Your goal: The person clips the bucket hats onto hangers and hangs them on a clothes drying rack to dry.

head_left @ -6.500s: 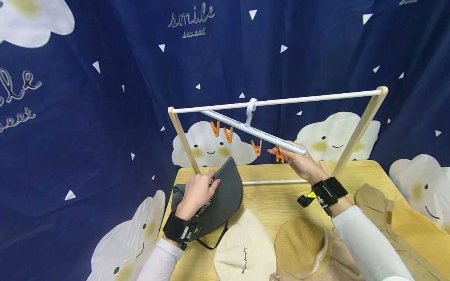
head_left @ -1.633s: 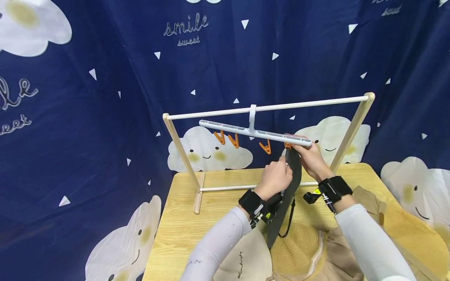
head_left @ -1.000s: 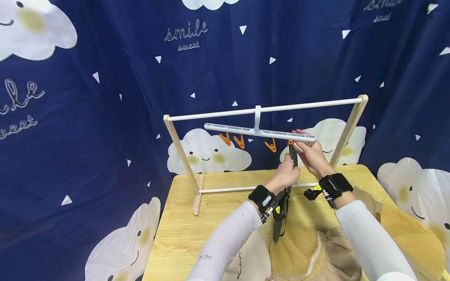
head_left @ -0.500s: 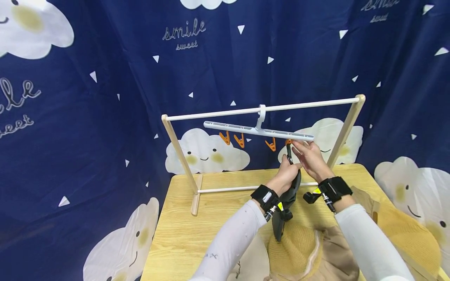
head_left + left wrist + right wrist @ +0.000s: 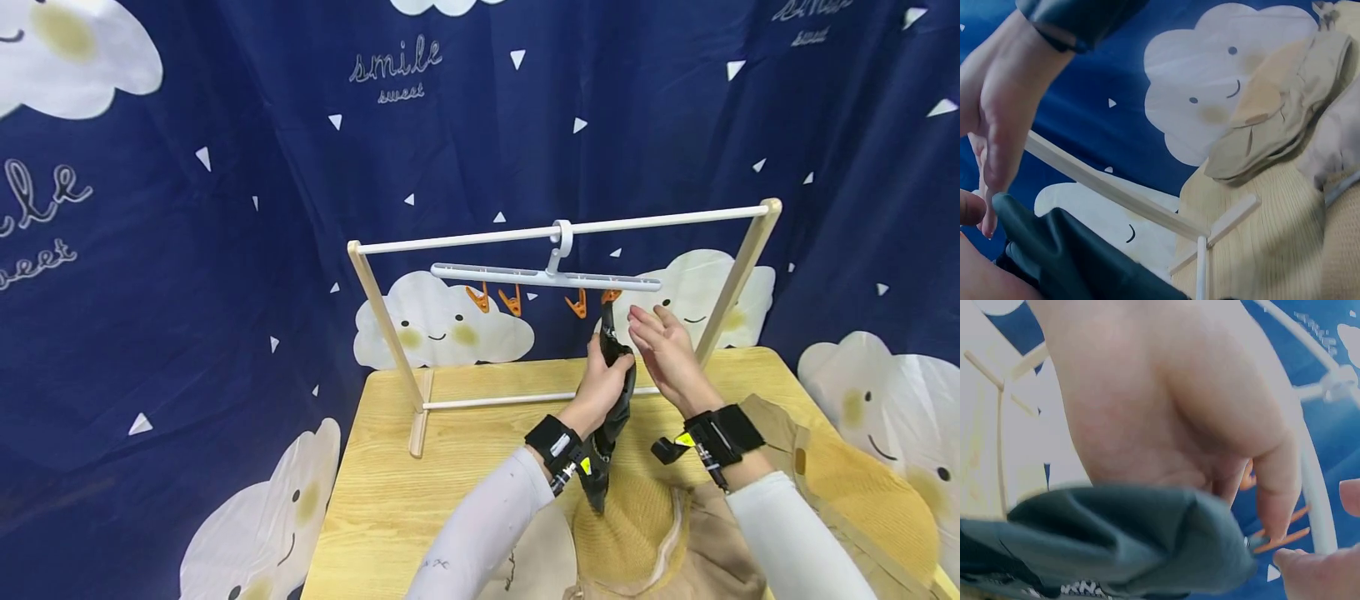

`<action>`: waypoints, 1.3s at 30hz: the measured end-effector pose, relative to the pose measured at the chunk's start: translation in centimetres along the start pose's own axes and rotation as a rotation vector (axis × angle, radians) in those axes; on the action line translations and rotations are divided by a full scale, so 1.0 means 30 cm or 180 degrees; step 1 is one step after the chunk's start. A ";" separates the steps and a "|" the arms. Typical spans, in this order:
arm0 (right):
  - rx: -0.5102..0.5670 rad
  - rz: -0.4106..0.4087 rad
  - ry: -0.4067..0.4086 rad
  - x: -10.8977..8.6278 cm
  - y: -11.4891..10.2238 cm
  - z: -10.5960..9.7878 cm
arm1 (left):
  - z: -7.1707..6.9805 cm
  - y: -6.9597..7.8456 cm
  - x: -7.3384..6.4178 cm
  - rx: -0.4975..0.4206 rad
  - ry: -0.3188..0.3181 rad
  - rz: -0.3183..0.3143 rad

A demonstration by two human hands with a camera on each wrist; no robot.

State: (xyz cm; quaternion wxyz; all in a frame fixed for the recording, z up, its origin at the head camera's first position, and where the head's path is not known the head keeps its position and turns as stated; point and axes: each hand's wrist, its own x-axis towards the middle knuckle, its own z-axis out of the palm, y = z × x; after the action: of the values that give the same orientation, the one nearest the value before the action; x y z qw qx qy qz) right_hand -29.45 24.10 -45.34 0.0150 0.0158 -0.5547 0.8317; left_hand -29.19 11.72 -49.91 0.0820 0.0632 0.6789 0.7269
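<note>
A dark grey hat [image 5: 617,408] with white lettering hangs folded from an orange clip [image 5: 611,295] near the right end of the white hanger [image 5: 517,276]. My left hand [image 5: 602,385] holds the hat below the clip, thumb across it; in the left wrist view its cloth [image 5: 1079,256] rises beside that hand. Close by on the right is my right hand [image 5: 667,354], fingers extended, holding nothing in the head view. In the right wrist view the right hand [image 5: 1166,394] partly hides the clip behind the hat [image 5: 1129,544]. More orange clips [image 5: 512,300] dangle unused further left.
The hanger hooks over the top rail [image 5: 675,221] of a wooden rack on the table [image 5: 397,508]. A cream hat [image 5: 536,558], a mustard knitted hat [image 5: 630,533] and a beige hat [image 5: 772,433] with yellow lie in front. A blue curtain [image 5: 300,208] stands behind.
The dark hat has gone from the left of the table to the hanger's right-end clip. Most recently, my right hand has drawn away from the clip and its fingers have straightened.
</note>
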 end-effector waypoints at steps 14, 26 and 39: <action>-0.0907 -0.0232 -0.0375 0.007 0.028 0.133 | -0.193 -0.051 -0.090 0.0617 0.0051 -0.0057; -0.1900 -0.0096 -0.0651 0.116 0.028 0.148 | -0.493 -0.313 -0.211 0.1454 0.0211 -0.0052; -0.1779 0.0034 -0.0689 0.173 0.029 0.164 | -0.735 -0.416 -0.366 0.2798 -0.0072 -0.0032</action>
State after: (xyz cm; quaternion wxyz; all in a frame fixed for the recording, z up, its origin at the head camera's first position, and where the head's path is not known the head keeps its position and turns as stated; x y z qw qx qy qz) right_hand -34.62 19.28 -44.03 -0.0448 0.0967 -0.7607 0.6403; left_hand -22.50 -11.24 -63.71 0.0582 0.0968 0.9230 0.3678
